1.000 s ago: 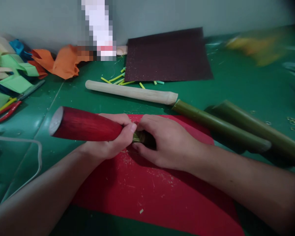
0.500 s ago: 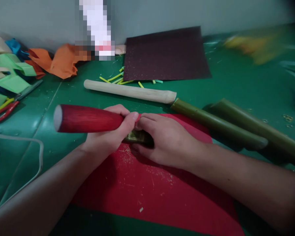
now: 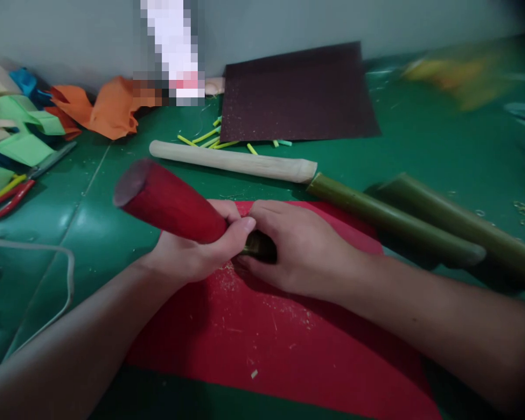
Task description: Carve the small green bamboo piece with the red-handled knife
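Note:
My left hand (image 3: 201,251) is closed round a carving tool with a thick red wooden handle (image 3: 175,204). The handle's butt end points up and to the left; its working end is hidden by my fingers. Close against it, my right hand (image 3: 301,248) grips a short green bamboo piece (image 3: 259,246), mostly covered by both hands. Beneath them lies a red sheet (image 3: 262,326), scattered with fine pale shavings and one small chip (image 3: 254,374).
Behind my hands lies a peeled pale stick (image 3: 231,160), its end near a green bamboo length (image 3: 385,216); another bamboo length (image 3: 459,216) is beside it. Farther back are a dark brown sheet (image 3: 297,96) and orange cloth (image 3: 114,108). Red-handled scissors (image 3: 13,198) lie left near a white cable (image 3: 72,274).
The red handle has tilted: its butt end has swung up and to the right, toward me. My left thumb has moved slightly right, covering more of the bamboo piece.

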Demonstrator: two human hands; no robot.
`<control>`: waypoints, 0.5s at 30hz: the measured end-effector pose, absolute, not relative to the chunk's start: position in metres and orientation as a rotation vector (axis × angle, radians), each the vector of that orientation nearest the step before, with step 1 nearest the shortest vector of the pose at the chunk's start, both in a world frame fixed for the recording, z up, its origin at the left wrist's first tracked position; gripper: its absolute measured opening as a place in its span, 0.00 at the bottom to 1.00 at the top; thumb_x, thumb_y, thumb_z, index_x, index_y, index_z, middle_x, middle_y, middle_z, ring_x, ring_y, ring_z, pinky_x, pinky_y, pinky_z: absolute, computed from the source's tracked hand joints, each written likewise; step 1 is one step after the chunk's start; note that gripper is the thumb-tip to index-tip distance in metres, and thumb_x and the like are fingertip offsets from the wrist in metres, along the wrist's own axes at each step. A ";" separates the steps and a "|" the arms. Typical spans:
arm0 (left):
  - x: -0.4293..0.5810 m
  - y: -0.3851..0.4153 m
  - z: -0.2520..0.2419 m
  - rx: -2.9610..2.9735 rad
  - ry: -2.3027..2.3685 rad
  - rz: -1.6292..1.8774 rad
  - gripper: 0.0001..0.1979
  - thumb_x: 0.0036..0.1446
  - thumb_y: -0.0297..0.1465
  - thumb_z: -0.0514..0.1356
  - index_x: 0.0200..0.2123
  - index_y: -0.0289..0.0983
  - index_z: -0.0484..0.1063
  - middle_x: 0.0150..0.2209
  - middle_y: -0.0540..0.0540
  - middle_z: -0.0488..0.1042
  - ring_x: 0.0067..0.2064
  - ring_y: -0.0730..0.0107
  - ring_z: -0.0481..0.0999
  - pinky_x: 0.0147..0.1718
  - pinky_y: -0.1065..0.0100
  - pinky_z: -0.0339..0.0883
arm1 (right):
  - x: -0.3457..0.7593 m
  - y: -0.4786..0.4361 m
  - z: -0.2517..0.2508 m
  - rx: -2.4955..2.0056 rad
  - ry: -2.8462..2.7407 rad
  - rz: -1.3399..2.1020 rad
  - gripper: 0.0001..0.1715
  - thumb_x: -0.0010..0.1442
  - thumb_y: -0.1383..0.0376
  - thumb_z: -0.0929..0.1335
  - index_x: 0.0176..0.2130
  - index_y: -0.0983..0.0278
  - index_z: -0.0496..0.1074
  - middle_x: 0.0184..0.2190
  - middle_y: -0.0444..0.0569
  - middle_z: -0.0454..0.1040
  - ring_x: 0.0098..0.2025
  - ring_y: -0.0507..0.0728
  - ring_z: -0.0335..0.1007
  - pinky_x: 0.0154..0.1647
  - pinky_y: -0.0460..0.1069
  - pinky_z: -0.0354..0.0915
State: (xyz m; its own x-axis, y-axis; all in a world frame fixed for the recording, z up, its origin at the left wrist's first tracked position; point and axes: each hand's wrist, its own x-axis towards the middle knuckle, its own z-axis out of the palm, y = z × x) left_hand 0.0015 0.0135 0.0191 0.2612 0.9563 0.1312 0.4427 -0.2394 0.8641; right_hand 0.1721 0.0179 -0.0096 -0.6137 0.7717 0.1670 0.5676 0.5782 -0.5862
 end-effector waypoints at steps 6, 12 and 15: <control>0.004 0.011 0.015 1.787 1.356 0.983 0.12 0.50 0.30 0.64 0.19 0.37 0.67 0.18 0.55 0.69 0.21 0.79 0.66 0.22 0.77 0.65 | 0.171 0.016 -0.010 -1.053 -2.395 0.604 0.10 0.54 0.63 0.70 0.37 0.65 0.72 0.36 0.49 0.74 0.37 0.56 0.68 0.35 0.49 0.60; 0.002 0.012 0.016 1.841 1.396 1.039 0.15 0.54 0.28 0.60 0.17 0.38 0.65 0.15 0.56 0.62 0.18 0.80 0.61 0.21 0.76 0.64 | 0.172 0.018 -0.007 -1.122 -2.415 0.738 0.12 0.54 0.61 0.70 0.40 0.65 0.73 0.39 0.51 0.75 0.41 0.58 0.69 0.40 0.50 0.62; 0.001 0.012 0.019 1.856 1.328 1.024 0.16 0.53 0.27 0.58 0.15 0.37 0.62 0.14 0.55 0.61 0.18 0.80 0.62 0.21 0.77 0.63 | 0.172 0.020 -0.007 -1.127 -2.402 0.757 0.09 0.54 0.62 0.70 0.36 0.64 0.71 0.36 0.48 0.74 0.38 0.56 0.68 0.38 0.49 0.60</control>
